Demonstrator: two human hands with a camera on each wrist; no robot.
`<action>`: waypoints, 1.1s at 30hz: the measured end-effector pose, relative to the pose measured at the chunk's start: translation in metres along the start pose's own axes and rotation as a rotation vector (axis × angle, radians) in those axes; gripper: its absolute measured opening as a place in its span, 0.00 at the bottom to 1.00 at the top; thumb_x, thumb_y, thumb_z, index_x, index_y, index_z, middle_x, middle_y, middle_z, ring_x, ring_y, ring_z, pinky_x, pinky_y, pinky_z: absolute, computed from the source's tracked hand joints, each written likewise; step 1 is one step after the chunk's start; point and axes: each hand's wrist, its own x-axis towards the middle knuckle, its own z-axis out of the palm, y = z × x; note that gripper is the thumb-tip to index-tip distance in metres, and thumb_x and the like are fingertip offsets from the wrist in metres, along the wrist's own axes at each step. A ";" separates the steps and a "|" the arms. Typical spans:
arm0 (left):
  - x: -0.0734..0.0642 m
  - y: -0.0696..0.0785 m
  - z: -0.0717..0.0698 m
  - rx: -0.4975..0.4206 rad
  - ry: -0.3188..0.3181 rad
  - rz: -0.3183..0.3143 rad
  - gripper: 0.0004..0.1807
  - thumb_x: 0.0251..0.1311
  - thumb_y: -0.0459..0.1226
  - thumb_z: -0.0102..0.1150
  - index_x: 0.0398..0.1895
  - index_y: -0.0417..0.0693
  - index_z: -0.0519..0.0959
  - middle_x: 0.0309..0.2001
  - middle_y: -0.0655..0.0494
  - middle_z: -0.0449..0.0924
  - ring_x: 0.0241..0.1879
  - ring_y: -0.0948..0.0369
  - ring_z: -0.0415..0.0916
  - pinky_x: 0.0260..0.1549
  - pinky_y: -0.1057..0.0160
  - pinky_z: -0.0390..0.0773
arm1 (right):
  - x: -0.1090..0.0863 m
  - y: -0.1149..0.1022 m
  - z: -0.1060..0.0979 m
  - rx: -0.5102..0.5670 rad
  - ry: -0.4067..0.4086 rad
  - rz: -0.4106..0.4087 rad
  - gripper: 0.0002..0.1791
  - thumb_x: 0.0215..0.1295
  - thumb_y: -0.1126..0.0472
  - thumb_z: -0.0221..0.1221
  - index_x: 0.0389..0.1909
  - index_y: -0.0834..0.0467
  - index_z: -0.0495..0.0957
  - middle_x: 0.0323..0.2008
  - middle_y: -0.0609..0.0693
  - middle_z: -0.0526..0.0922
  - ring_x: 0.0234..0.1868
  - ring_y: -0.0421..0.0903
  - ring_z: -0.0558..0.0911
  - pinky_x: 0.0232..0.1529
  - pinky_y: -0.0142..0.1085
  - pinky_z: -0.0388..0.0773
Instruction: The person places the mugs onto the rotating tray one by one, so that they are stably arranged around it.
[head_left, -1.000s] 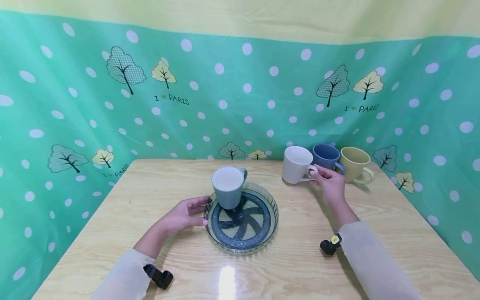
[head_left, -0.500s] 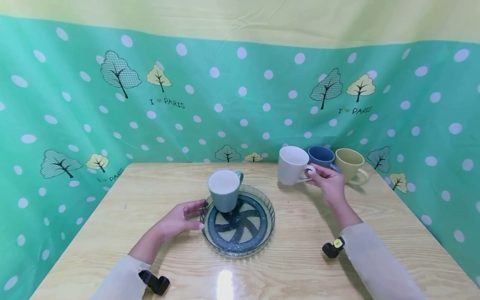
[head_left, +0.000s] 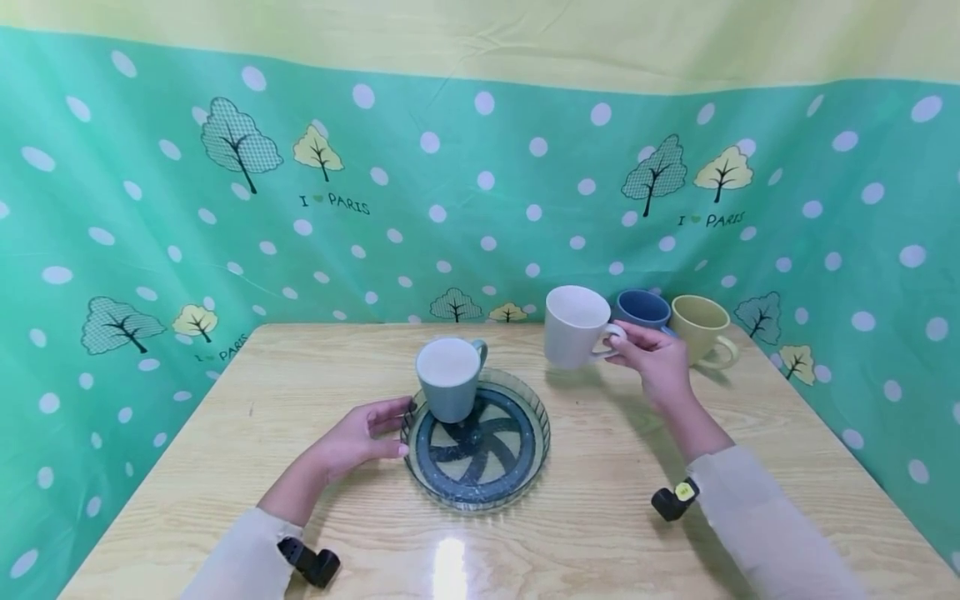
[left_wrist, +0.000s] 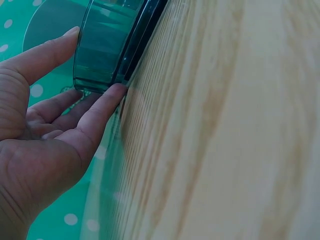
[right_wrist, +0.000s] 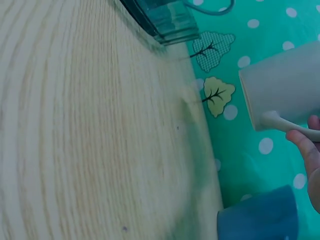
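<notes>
My right hand [head_left: 656, 364] pinches the handle of a white mug [head_left: 572, 332], held upright. In the right wrist view the white mug [right_wrist: 285, 82] is raised off the wooden surface. My left hand [head_left: 362, 437] touches the left side of a round, clear glass dish [head_left: 543, 462] with fluted walls and a dark swirl-patterned base. Seen from the left wrist, its spread thumb and fingers lie against the wall of the dish [left_wrist: 102, 45]. Inside that dish, toward its back left, stands a light blue-grey mug [head_left: 450, 392] with its handle pointing back right.
A dark blue mug [head_left: 642, 307], partly behind my right hand, and a yellow mug [head_left: 699, 323] stand at the back right of the wooden table [head_left: 600, 517]. A green dotted cloth [head_left: 360, 283] hangs along the back and sides.
My right hand has lifted the white mug off the table and carried it a little to the left, away from the blue mug. The left hand stays at the dish.
</notes>
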 end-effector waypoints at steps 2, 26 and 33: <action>0.000 0.001 0.000 -0.002 0.010 -0.007 0.45 0.54 0.34 0.70 0.74 0.40 0.58 0.73 0.41 0.56 0.70 0.42 0.57 0.66 0.47 0.62 | 0.000 -0.004 0.002 -0.010 -0.018 -0.004 0.20 0.59 0.70 0.66 0.53 0.72 0.78 0.36 0.48 0.88 0.37 0.43 0.87 0.38 0.39 0.84; -0.001 0.004 0.000 -0.010 -0.009 -0.005 0.43 0.56 0.32 0.68 0.73 0.37 0.57 0.72 0.38 0.56 0.69 0.41 0.57 0.66 0.47 0.63 | -0.018 -0.021 0.024 -0.020 -0.194 -0.015 0.16 0.60 0.72 0.64 0.50 0.69 0.81 0.38 0.49 0.88 0.38 0.48 0.87 0.39 0.42 0.84; -0.001 0.005 0.001 -0.012 -0.009 -0.007 0.43 0.56 0.32 0.68 0.73 0.37 0.57 0.73 0.38 0.56 0.70 0.41 0.57 0.66 0.46 0.62 | -0.022 -0.024 0.030 -0.085 -0.239 0.002 0.17 0.62 0.69 0.64 0.50 0.73 0.78 0.38 0.49 0.88 0.39 0.45 0.87 0.39 0.42 0.84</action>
